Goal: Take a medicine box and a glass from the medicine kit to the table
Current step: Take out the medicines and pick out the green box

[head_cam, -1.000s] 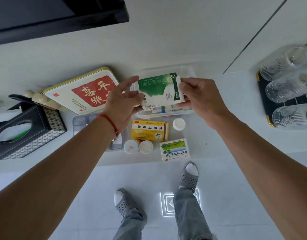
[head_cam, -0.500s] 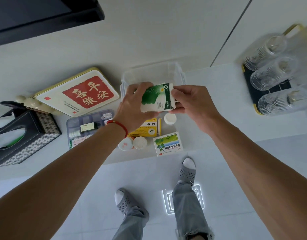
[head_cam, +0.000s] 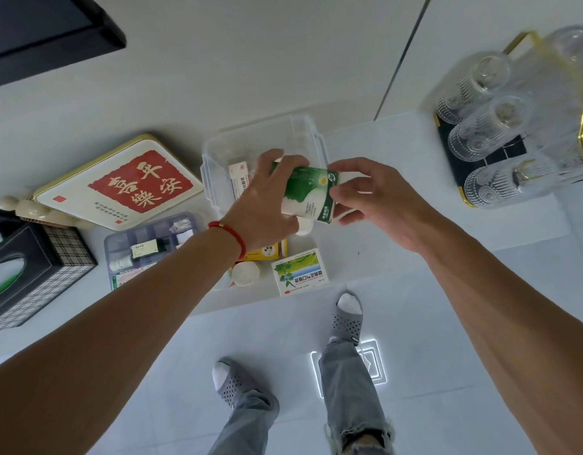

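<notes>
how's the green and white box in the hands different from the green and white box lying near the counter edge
The held green and white medicine box is up off the counter, tilted, in the grip of the left hand, with the right hand at its end. The green and white leaf-print box lies flat on the counter, untouched. Both are printed cardboard cartons.

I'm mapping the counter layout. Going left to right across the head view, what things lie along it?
Black checked tissue box → cream tray with red characters → clear plastic kit bin → green-and-white medicine box held by both hands → ribbed clear glasses on a black gold-rimmed tray.
</notes>
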### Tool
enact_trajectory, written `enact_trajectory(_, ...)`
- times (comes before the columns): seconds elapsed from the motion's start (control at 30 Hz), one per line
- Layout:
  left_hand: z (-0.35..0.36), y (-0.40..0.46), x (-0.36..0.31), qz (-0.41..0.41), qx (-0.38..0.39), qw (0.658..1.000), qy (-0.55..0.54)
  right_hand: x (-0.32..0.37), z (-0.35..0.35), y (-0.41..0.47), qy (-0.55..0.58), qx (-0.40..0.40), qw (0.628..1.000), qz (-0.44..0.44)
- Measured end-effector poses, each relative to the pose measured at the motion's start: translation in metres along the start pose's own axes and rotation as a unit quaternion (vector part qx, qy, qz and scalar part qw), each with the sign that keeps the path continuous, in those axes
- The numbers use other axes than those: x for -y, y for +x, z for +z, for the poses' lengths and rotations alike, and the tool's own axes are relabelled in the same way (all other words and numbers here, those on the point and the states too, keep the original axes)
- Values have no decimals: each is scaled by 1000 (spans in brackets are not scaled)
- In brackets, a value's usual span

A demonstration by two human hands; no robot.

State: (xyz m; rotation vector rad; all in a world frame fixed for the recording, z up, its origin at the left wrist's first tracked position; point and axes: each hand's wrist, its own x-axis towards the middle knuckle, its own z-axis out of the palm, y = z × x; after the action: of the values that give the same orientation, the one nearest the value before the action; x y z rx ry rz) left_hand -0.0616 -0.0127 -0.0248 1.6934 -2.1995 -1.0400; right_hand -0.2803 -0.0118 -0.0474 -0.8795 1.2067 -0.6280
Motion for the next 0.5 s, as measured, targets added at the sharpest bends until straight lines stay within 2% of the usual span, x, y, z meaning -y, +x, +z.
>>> enact_trajectory(0.1, 4, 10, -21, -12, 45, 997, -68, -17, -21, -18, 2, -10, 1000, -28)
enact_trajectory(0.23, 14, 22, -48, -46, 14, 987, -156, -55, -42, -44, 100, -89, 991, -22)
enact_trajectory(0.3, 23, 26, -54, -63, 0, 985, -160, -72, -48, -54, 132, -123, 984, -8)
enact_trajectory(0.4, 43, 29, -57, -95, 33, 982, -160, -90, -50, -62, 163, -145, 976, 2)
enact_trajectory(0.5, 67, 29, -59, -77, 66, 991, -86, -98, -46, -65, 167, -137, 976, 4)
